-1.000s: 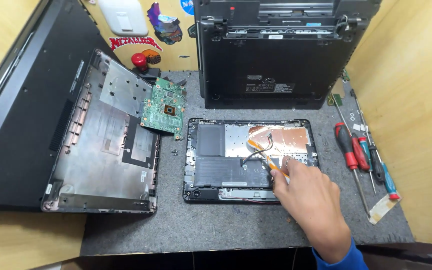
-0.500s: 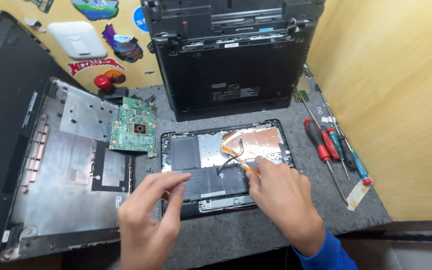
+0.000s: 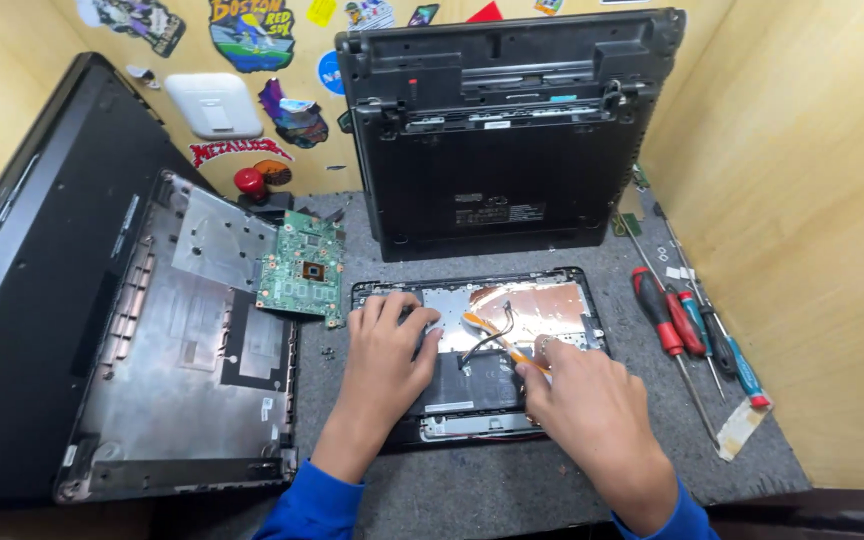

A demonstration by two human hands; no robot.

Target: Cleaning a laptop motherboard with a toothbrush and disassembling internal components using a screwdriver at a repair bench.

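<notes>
On the desk [image 3: 512, 490], left of the green circuit board [image 3: 302, 268], lies a large open laptop shell [image 3: 182, 400], while the left hand [image 3: 384, 350] presses flat with spread fingers on the small opened laptop base [image 3: 572, 290], and the right hand [image 3: 592, 400] pinches an orange tool [image 3: 497, 340] there, left of 4 screwdrivers [image 3: 687, 335].

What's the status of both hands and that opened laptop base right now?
Left hand flat on the small opened black laptop base, holding nothing. Right hand gripping an orange-tipped tool near loose wires over the copper-coloured sheet. Nothing in the way.
</notes>
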